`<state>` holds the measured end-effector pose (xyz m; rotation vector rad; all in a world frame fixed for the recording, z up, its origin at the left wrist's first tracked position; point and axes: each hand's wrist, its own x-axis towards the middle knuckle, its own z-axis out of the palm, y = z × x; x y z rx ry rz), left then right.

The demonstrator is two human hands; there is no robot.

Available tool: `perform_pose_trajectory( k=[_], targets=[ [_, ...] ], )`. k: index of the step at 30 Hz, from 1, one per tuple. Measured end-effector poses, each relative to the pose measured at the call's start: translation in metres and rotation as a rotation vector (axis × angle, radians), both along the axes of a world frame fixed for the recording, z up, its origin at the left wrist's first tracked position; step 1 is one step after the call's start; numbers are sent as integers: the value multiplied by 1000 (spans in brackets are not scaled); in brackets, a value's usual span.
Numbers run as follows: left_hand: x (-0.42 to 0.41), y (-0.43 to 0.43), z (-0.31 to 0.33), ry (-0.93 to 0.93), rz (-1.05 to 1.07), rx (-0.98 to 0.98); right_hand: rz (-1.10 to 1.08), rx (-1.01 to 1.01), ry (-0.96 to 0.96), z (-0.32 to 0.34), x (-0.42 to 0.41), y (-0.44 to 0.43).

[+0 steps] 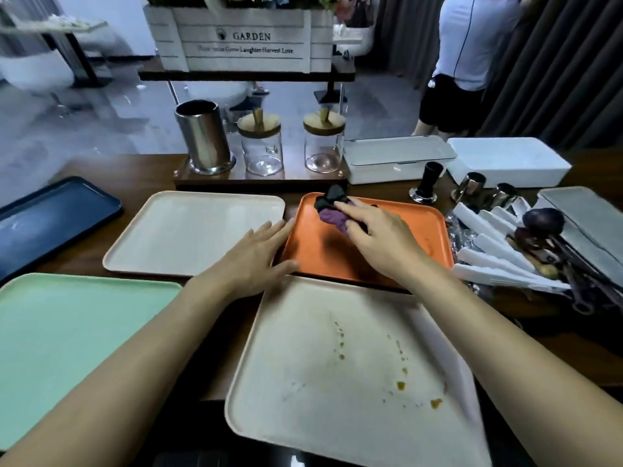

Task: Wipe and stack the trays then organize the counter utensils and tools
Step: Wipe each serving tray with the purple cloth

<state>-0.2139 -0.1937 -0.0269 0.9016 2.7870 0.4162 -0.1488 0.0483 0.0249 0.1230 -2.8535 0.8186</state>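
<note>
An orange tray [414,227] lies in the middle of the counter. My right hand [377,237] presses a purple and black cloth [332,212] onto its far left part, fingers curled over the cloth. My left hand [256,257] lies flat with straight fingers on the tray's left rim. A cream tray [337,365] with brown stains sits nearest me. Another cream tray [195,230] is at centre left, a mint green tray [67,325] at near left, and a dark blue tray [50,220] at far left.
White-handled utensils [495,257] and dark spoons [546,230] are piled at the right beside a grey lidded box [593,224]. A steel canister [204,136], two glass jars [261,146], white boxes [397,160], a tamper [428,183] and metal cups [472,187] stand behind. A person [468,62] stands beyond.
</note>
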Motion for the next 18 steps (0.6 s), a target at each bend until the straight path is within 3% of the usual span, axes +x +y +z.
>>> perform_pose_trajectory(
  k=[18],
  targets=[
    [-35,11,-21,38,-12,-167,138,252,-176,-78,-18,18]
  ],
)
